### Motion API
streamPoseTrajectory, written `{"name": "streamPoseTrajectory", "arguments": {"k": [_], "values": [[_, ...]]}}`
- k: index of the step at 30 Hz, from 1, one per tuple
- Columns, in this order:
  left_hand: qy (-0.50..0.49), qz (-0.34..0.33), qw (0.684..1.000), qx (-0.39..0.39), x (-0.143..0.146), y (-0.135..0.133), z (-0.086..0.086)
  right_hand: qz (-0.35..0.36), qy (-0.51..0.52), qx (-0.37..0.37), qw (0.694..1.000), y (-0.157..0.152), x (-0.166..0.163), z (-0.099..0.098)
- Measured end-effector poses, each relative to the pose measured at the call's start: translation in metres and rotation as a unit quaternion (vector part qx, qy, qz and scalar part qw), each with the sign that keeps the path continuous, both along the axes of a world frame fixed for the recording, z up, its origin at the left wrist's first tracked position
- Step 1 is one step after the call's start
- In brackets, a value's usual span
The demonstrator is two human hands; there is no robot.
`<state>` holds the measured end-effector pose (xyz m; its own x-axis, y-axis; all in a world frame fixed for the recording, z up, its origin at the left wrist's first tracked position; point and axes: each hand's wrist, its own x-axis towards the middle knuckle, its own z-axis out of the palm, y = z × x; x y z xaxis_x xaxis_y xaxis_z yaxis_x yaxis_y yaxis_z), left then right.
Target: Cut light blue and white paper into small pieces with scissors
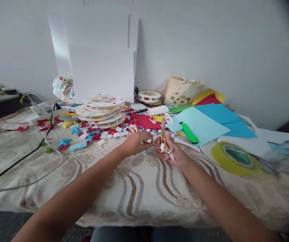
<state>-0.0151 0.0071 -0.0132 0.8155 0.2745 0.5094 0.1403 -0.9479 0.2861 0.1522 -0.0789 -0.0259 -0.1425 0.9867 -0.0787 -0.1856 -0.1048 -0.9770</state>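
Note:
Gold-handled scissors point upward, blades away from me, with my right hand closed around their looped handles. A bit of white paper shows among the fingers of that hand. Just to the left, my left hand is closed in a pinch on a small white paper piece. The two hands are close together, fingertips nearly meeting. Beyond them lies a scatter of cut white, red and blue paper bits. Some fingers of both hands are hidden or blurred.
Stacked decorated paper discs stand behind the scraps. To the right are light blue paper, a green highlighter and a yellow tape roll. Black and white cables cross the left side. White boards lean on the wall beyond.

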Motion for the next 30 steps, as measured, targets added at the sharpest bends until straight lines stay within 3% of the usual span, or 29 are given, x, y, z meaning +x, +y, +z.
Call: {"name": "streamPoseTrajectory", "arguments": {"k": [5,11,17,24,30], "values": [[-0.036,0.034,0.998,0.043,-0.001,-0.003,-0.002,-0.01,0.004,0.008,1.0,-0.001,0.002,0.001],[-0.056,0.052,0.997,0.023,0.001,0.001,-0.008,-0.013,0.031,0.012,0.999,-0.002,0.0,0.003],[-0.023,0.054,0.997,-0.059,0.0,0.0,0.002,0.021,0.096,0.012,0.995,-0.001,0.002,-0.001],[-0.039,0.023,0.993,-0.105,-0.002,0.002,0.002,-0.016,0.082,-0.008,0.996,0.0,0.005,0.002],[-0.032,0.049,0.996,-0.069,-0.001,0.002,0.0,0.019,0.143,0.0,0.99,0.002,0.001,-0.003]]}}
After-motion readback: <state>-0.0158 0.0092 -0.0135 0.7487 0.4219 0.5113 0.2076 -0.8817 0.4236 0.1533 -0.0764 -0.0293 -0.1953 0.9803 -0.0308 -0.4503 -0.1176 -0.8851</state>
